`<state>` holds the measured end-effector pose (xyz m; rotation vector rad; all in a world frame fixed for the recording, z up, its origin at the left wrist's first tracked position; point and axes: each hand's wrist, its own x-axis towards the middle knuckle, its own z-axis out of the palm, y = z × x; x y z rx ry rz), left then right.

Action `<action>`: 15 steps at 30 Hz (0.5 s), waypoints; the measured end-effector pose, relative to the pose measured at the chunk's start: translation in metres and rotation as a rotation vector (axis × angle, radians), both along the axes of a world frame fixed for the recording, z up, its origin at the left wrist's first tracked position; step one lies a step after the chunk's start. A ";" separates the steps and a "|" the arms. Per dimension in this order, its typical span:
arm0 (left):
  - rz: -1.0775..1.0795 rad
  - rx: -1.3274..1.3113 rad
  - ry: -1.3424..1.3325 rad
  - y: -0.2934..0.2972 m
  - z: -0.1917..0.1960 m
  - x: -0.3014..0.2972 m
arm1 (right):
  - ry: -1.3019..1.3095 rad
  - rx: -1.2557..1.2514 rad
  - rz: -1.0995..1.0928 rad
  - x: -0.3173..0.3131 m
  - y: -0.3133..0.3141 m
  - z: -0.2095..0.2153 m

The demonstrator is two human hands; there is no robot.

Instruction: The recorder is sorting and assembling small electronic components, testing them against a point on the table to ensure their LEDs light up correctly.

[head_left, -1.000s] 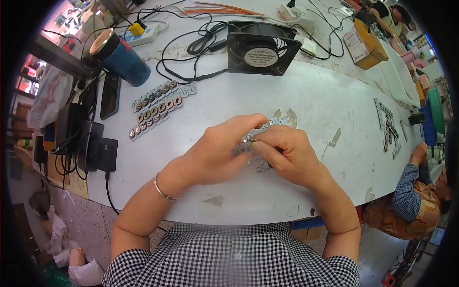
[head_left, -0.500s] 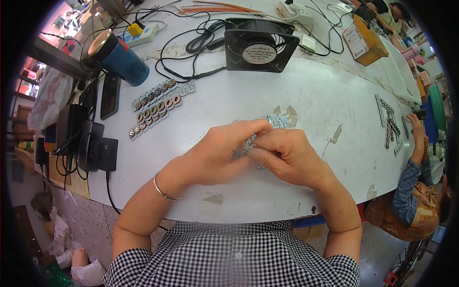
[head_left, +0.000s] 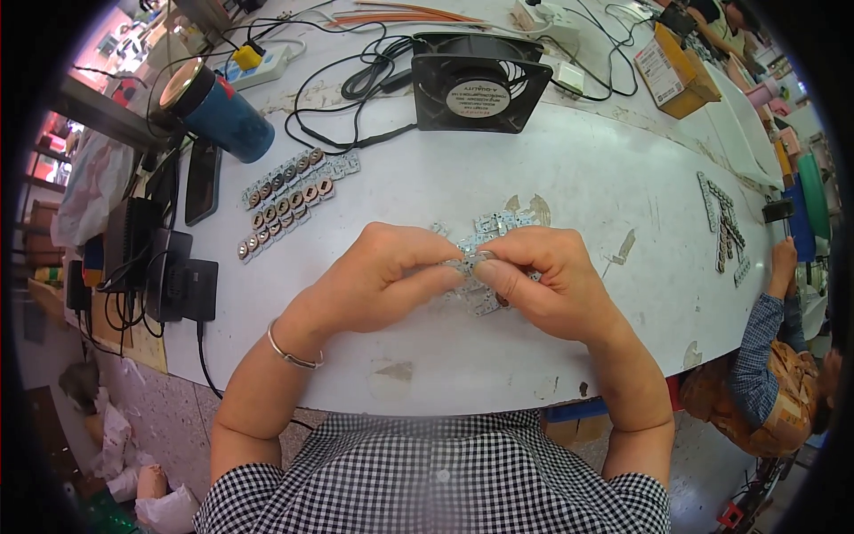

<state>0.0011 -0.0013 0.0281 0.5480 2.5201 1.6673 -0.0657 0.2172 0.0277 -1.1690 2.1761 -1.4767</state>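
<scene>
Over the table, my left hand (head_left: pixel 391 278) and my right hand (head_left: pixel 544 280) meet, each with thumb and fingers pinched together. Between their fingertips is a small circuit board (head_left: pixel 469 264), pale and partly hidden by the fingers. A loose pile of similar small white-and-silver boards (head_left: pixel 498 222) lies just beyond and under the hands. To the left, small boards with round coppery parts (head_left: pixel 289 206) are laid out in slanting rows.
A black fan (head_left: pixel 480 84) with cables stands at the far middle. A blue tumbler (head_left: pixel 218 111), a phone (head_left: pixel 203 182) and black power adapters (head_left: pixel 182 276) line the left. At right are more boards (head_left: pixel 725 231), a cardboard box (head_left: pixel 676 76) and a co-worker's arm (head_left: pixel 772 294).
My hands have drawn slightly apart, and the left fingers have straightened into a pinch. More of the pile shows. The co-worker's hand at right has moved down slightly.
</scene>
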 end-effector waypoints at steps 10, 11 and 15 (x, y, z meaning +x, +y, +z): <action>0.157 0.098 -0.043 0.004 -0.008 -0.002 | -0.478 0.048 -0.114 0.000 -0.001 0.011; 0.170 0.002 0.128 0.004 -0.013 -0.005 | -0.475 0.068 -0.131 0.000 -0.001 0.012; 0.229 -0.166 0.455 0.014 -0.008 -0.005 | -0.383 0.058 -0.129 0.002 -0.001 0.007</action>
